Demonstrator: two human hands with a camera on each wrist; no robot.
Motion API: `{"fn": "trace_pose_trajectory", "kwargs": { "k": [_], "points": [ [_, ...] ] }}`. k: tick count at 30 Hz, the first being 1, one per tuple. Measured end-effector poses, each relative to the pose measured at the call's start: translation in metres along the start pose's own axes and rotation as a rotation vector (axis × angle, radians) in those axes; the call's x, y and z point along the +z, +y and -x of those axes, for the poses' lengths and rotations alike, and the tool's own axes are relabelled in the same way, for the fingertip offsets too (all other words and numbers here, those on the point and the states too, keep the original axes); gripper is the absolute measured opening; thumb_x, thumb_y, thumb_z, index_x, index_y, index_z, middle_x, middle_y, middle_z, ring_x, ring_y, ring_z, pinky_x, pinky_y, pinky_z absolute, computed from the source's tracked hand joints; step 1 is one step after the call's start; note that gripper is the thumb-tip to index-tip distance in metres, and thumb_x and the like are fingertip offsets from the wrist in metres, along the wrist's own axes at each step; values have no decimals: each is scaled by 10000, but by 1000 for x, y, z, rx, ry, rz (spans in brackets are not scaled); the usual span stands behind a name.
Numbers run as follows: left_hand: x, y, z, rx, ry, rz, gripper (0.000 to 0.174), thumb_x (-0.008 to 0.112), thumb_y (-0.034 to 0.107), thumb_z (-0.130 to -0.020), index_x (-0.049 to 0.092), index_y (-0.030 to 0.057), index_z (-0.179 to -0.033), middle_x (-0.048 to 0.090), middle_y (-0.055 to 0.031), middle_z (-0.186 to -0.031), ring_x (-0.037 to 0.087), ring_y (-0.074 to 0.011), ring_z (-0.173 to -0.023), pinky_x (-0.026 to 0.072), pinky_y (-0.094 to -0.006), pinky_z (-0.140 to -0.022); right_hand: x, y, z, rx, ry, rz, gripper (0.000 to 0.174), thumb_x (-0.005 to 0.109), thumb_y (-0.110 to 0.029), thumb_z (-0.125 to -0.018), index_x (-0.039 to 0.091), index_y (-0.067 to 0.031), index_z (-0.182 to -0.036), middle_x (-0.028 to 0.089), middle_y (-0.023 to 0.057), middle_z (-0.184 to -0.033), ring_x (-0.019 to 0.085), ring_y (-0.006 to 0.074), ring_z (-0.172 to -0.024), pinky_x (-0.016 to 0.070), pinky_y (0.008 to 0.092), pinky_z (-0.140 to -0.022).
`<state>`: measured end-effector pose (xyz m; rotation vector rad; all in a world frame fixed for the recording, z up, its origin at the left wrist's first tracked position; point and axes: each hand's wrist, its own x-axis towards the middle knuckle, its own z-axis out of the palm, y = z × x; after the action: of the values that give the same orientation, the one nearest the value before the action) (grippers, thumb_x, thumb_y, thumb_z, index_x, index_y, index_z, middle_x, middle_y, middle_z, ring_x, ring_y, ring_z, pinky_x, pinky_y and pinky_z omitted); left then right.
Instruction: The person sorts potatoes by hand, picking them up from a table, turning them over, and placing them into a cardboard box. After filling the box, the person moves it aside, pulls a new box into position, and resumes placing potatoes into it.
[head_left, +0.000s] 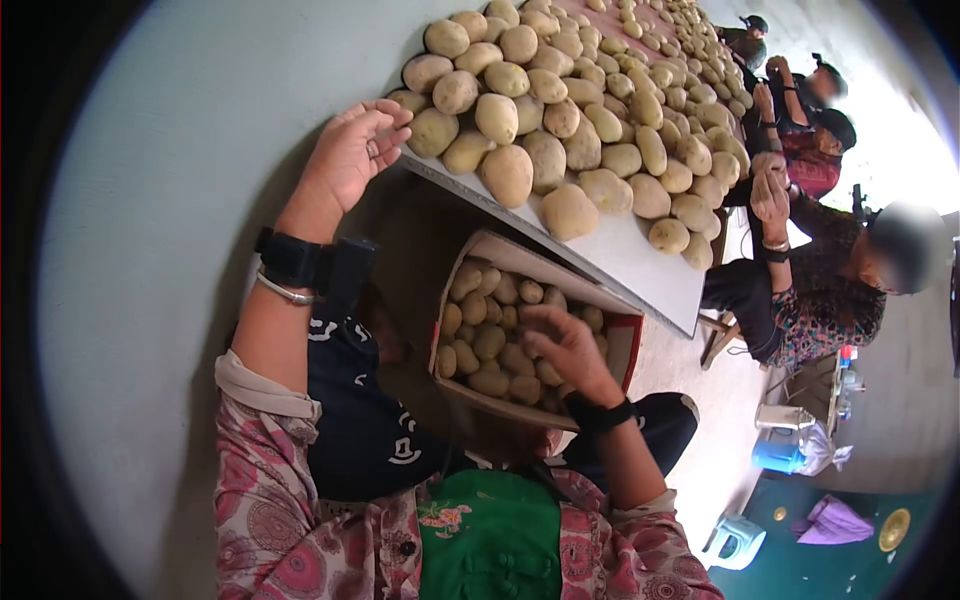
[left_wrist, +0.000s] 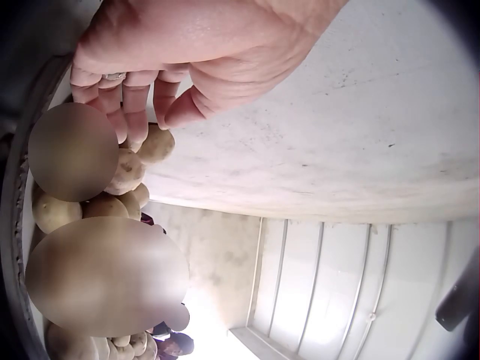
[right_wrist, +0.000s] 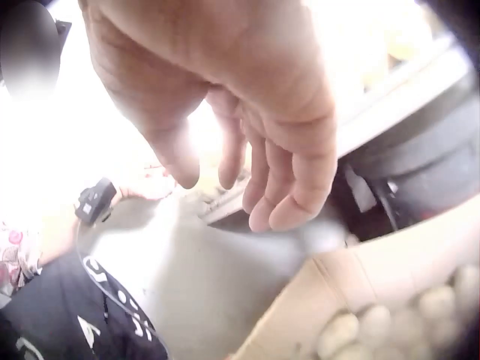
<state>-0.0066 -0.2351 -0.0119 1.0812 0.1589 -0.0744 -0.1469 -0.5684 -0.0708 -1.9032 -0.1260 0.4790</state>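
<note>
Many potatoes (head_left: 507, 176) are spread over a pale table (head_left: 655, 285). My left hand (head_left: 352, 152) is raised beside the table's near corner, fingers loosely bent and nothing held. In the left wrist view that hand (left_wrist: 202, 56) has its fingertips close to some potatoes (left_wrist: 156, 142); whether they touch cannot be told. Below the table edge stands an open cardboard box (head_left: 550, 262) with many potatoes (head_left: 490, 342) in it. My right hand (head_left: 572, 350) hovers over the box, empty. The right wrist view shows its relaxed fingers (right_wrist: 281, 187) pointing down, beside the box (right_wrist: 360, 274).
A wall (head_left: 200, 150) runs along the left. Several people (head_left: 835, 250) sit along the table's far side at the right. Beyond the box, at lower right, are a light blue stool (head_left: 738, 542), a blue container (head_left: 778, 457) and a purple cloth (head_left: 835, 522).
</note>
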Motion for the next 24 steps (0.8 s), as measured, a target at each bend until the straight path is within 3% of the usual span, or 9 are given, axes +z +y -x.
{"fn": "trace_pose_trajectory", "kwargs": {
  "k": [3,5,9,13,16,20,22,23,24],
  "points": [
    [5,2,3,-1,23,-4,165,501,119,-860,545,107,-1018,619,-26,-1053,588,-120,-918,460,-272,-774,-20,-49,-31,-120,27,-43,339,635,-99,-816,556,-5,-1132,639,90,-936,592,120,-807,487,245,-726],
    [4,1,2,1,18,-2,166,498,116,-859,545,107,-1018,618,-26,-1053,589,-119,-915,460,-272,-773,-29,-87,-53,-214,139,253,323,635,-95,-806,562,-12,-1110,640,106,-914,601,137,-809,497,269,-718],
    [6,0,7,-7,5,-5,161,489,115,-863,543,104,-1015,619,-23,-1042,593,-116,-908,468,-270,-769,-18,-136,-107,-462,321,469,441,657,-140,-763,508,-39,-1165,604,176,-979,611,270,-869,499,349,-738],
    [7,4,8,-22,65,-34,173,483,114,-866,544,96,-1028,626,-32,-1039,598,-120,-914,476,-268,-771,-2,-146,-176,-572,384,877,539,651,-251,-753,454,-89,-1228,553,231,-1051,550,367,-1005,458,435,-839],
    [-4,-1,-3,47,-30,-2,206,481,111,-870,546,78,-1063,635,-59,-1055,604,-138,-932,483,-275,-783,3,-134,-205,-479,355,986,550,667,-305,-745,439,-99,-1201,529,259,-1081,549,422,-979,459,466,-840],
    [-3,0,-4,58,-55,-9,206,511,128,-860,567,72,-1050,630,-67,-1064,594,-155,-955,471,-280,-819,3,-135,-208,-458,371,953,546,674,-316,-741,453,-121,-1201,557,262,-1059,545,409,-1009,452,474,-853],
    [-5,-2,-5,60,-56,-10,220,516,136,-859,570,73,-1063,625,-70,-1075,586,-157,-977,464,-280,-837,-1,-132,-204,-511,398,939,576,688,-319,-730,474,-97,-1216,615,196,-971,602,311,-930,472,408,-810],
    [-13,-4,-11,46,-76,7,225,517,140,-860,570,73,-1068,623,-72,-1081,583,-160,-986,463,-280,-839,-2,-141,-190,-507,402,942,576,688,-319,-730,474,-97,-1216,615,196,-971,602,311,-930,472,408,-810],
    [-21,-6,-18,30,-95,23,229,517,143,-861,569,72,-1073,621,-75,-1088,580,-162,-995,463,-281,-841,-6,-149,-172,-407,359,838,562,677,-311,-752,466,-94,-1225,619,172,-965,610,269,-910,479,368,-792]
  ]
}}
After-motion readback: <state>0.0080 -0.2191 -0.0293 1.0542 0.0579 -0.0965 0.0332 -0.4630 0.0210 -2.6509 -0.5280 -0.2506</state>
